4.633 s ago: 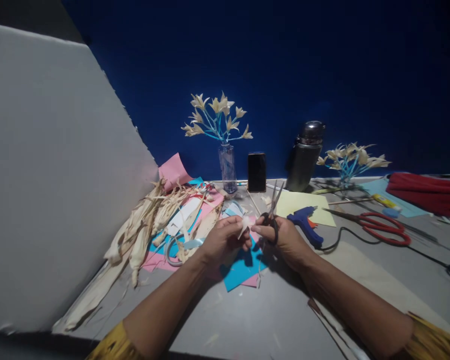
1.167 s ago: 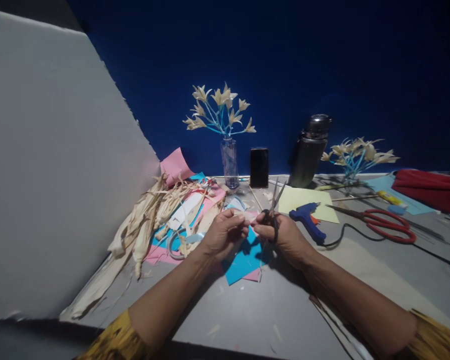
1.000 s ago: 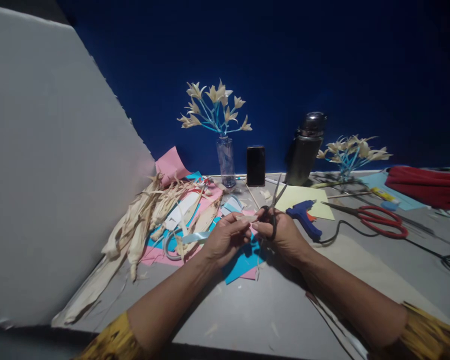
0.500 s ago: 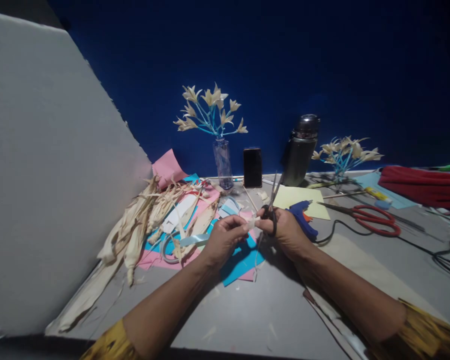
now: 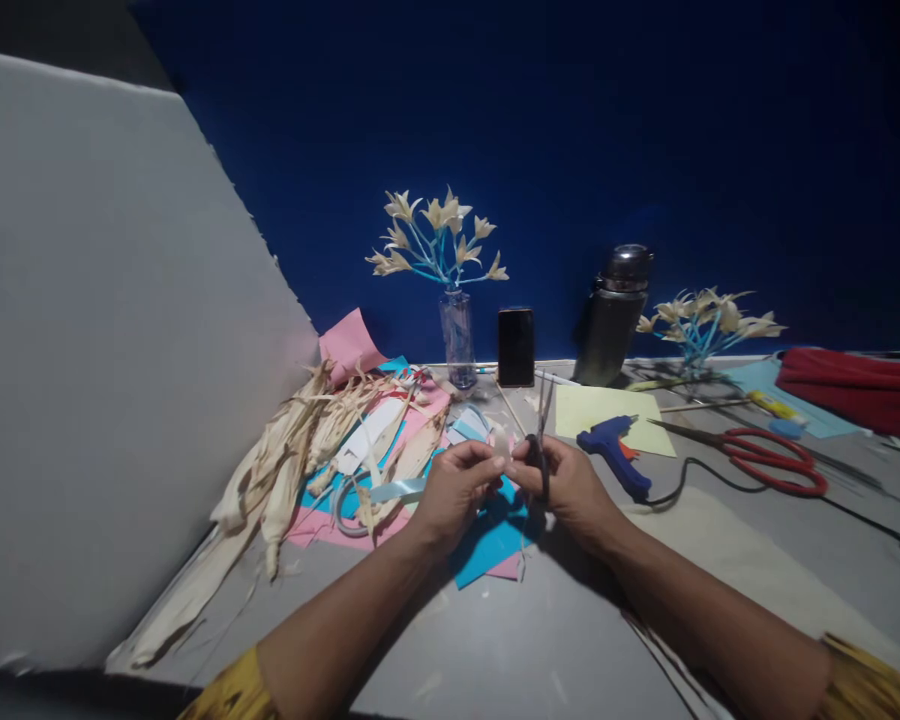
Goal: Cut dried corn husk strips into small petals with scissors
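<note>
While left hand [image 5: 456, 495] pinched pale scrap [image 5: 502, 442] near frame centre, right hand [image 5: 572, 490], gripping scissors [image 5: 541, 430] blades-up, met it from frame right; scrap's long axis stood roughly upright above fingertips, both hands equally near.

The small scissors [image 5: 541, 426] pair metal blades with dark, plastic-looking loops; the pale piece [image 5: 502, 442] looks thin and papery. The husks [image 5: 280, 505] are dry and rough, the vase [image 5: 459, 337] glossy and clear, the worktop [image 5: 510, 645] smooth.
</note>
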The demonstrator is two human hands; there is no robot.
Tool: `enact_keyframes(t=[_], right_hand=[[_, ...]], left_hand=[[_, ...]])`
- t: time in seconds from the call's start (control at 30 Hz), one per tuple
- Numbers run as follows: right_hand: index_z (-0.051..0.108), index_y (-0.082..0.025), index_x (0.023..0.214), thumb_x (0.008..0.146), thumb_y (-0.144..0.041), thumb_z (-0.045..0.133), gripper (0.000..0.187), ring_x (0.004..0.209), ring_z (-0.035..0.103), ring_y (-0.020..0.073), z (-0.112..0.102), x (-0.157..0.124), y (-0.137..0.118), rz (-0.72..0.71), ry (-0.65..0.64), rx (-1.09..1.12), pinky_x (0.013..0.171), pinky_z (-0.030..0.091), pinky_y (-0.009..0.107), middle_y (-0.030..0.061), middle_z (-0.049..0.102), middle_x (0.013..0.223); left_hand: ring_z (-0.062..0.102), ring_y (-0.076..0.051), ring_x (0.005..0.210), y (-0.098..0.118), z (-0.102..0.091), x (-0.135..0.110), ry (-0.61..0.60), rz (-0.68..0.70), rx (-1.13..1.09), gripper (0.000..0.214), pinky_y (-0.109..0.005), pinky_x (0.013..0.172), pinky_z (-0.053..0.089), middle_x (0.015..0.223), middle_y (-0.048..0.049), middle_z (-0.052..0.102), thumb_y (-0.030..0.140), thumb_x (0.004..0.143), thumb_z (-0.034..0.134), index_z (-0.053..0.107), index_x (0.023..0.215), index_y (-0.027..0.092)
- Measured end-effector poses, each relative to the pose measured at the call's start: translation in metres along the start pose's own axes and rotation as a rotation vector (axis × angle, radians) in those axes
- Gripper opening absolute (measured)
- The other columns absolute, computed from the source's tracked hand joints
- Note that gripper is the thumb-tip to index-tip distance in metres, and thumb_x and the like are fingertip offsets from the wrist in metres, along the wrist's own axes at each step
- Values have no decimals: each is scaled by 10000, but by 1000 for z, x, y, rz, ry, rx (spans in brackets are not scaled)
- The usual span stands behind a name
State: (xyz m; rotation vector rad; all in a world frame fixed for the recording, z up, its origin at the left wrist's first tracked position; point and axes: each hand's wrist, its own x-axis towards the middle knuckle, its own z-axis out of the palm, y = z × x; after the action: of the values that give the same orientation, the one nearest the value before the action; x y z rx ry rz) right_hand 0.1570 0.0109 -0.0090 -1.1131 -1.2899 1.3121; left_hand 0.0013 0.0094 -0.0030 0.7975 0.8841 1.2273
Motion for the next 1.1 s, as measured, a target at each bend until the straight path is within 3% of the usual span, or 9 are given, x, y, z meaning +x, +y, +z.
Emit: enact_keyframes(t=[0.33, 0.5, 0.73, 0.97, 1.1], right_hand=[[617, -160, 824, 610, -376, 838, 376, 597, 504, 129, -2, 2, -2, 19, 37, 41, 570, 387, 255, -25, 580, 660], [621, -159, 815, 651, -421, 836, 377, 602, 486, 120, 0, -1, -1, 67, -122, 32, 552, 358, 242, -22, 573, 666], [641, -140, 706, 844, -602, 626, 483, 586, 489, 134, 3, -6, 11, 77, -349, -65, 553, 349, 271, 61, 638, 677], [547, -164, 666, 815, -578, 676, 458, 517, 404, 91, 7, -9, 15, 182, -394, 76, 510, 323, 238, -21, 504, 589], [542, -169, 634, 795, -555, 687, 442, 493, 457, 102, 9, -10, 13, 204, -376, 85, 505, 374, 245, -14, 521, 573]], left_hand=[[508, -77, 570, -1, 1, -4, -54, -27, 62, 221, -209, 579, 393, 641, -4, 605, 276, 634, 850, 684, 699, 145], [485, -70, 533, 5, 5, -5, 7, 0, 15, 247, -190, 533, 369, 604, 10, 589, 267, 620, 843, 626, 661, 155], [551, -101, 546, 13, 4, -5, 77, 78, 46, 236, -214, 574, 429, 578, 5, 595, 249, 625, 794, 578, 659, 160], [561, -115, 535, 14, 5, -8, 68, 82, 81, 227, -227, 584, 434, 581, -21, 643, 274, 689, 750, 548, 681, 172], [586, -125, 562, 11, 4, -6, 69, 99, 78, 232, -230, 603, 441, 586, -28, 653, 272, 691, 755, 547, 676, 170]])
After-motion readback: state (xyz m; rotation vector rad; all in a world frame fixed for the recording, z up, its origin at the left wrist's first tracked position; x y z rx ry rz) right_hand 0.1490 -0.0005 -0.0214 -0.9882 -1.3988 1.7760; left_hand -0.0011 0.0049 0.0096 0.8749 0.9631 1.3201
